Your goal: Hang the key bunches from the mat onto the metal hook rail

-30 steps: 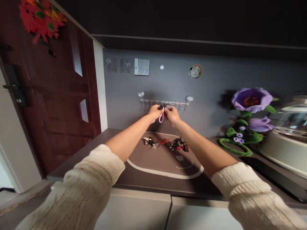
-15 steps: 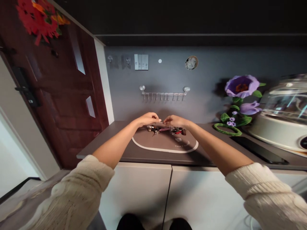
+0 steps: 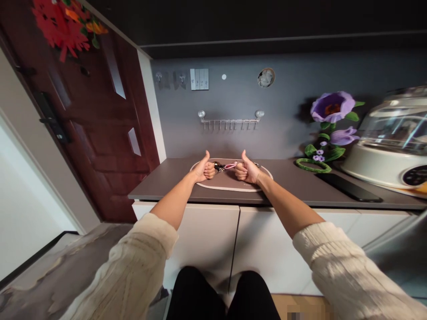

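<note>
My left hand (image 3: 204, 170) is closed in a fist with the thumb pointing up, and nothing shows in it. My right hand (image 3: 246, 170) makes the same thumbs-up shape, its curled fingers facing the left hand. Between and behind the two fists, a bunch of small dark and metallic pieces (image 3: 219, 166), perhaps keys or charms, lies on a brown mat (image 3: 223, 182) with a pale border. A pink strap (image 3: 230, 166) lies beside it. The right fist hides part of this bunch, so its full shape cannot be made out.
On the counter (image 3: 162, 182) to the right lie a black phone (image 3: 348, 186), purple artificial flowers (image 3: 332, 107) with a green ring base, and a white appliance (image 3: 376, 162) with a clear lid. A hook rail (image 3: 230, 121) is fixed to the wall. A dark cabinet (image 3: 253, 20) overhangs above.
My hands have come apart from a pinch above the bunch and closed into thumbs-up fists, lower and nearer me. The bunch stays on the mat. The camera view has shifted.
</note>
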Demonstrator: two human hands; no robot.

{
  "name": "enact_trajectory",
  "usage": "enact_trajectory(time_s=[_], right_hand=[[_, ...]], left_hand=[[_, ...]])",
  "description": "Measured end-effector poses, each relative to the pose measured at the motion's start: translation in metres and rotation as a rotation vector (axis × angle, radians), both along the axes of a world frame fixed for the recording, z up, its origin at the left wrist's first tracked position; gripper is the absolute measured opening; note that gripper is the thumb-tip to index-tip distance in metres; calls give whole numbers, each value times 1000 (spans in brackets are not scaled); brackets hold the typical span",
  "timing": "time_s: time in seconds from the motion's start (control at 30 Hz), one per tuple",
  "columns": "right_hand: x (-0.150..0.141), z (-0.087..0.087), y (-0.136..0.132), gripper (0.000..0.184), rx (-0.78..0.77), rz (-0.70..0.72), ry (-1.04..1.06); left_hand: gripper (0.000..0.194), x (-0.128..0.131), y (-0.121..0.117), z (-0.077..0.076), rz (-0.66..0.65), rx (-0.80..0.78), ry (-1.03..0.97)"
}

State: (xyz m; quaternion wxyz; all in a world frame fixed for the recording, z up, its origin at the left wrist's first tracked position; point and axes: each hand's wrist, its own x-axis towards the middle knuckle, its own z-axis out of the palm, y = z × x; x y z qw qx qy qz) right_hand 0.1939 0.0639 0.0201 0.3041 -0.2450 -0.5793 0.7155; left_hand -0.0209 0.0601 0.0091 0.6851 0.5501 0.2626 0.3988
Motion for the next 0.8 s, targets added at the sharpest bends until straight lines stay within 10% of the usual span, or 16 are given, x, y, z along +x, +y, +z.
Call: enact_trajectory(time_s=[0.6,0.8], right_hand=[[-2,-4,-2,61,18,-110,55],[-19,17,4,50,273,-406,53]], left_hand=[[63,-1,1,-4,58,-29,-76],[51,-2,18,14,409,120,-64]])
